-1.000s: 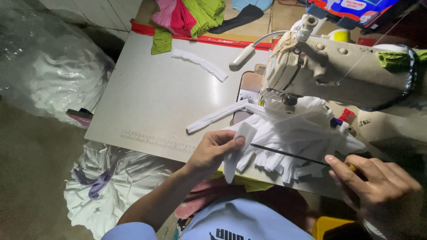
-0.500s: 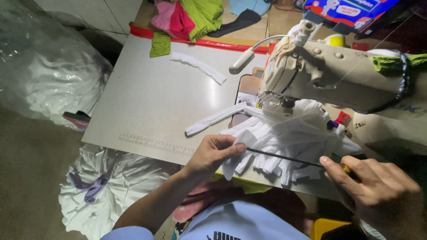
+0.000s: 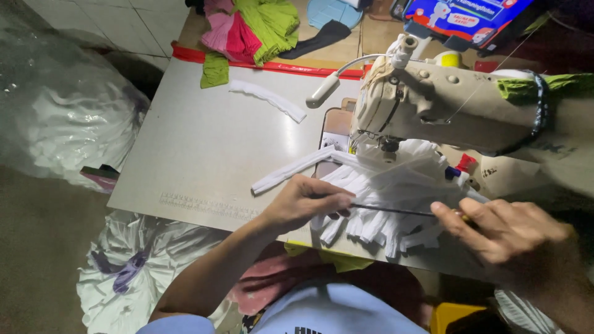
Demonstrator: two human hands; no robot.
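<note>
while the left hand (image 3: pixel 309 201) pinches one end of a thin dark rod (image 3: pixel 396 211), the right hand (image 3: pixel 501 229) grips the other end, so the rod runs level between the two hands. it lies across a heap of white fabric strips (image 3: pixel 383 192) bunched at the near edge of the pale worktop (image 3: pixel 204 142), just below the needle of a cream sewing machine (image 3: pixel 445 105). one long strip (image 3: pixel 291 173) trails out leftward from the heap. farther back a single curved white strip (image 3: pixel 269 99) lies alone, well apart, near a pile of pink and green cloth (image 3: pixel 253 25) at the far edge. clear bags of white fabric (image 3: pixel 68 124) sit on the floor to the left of the worktop.
</note>
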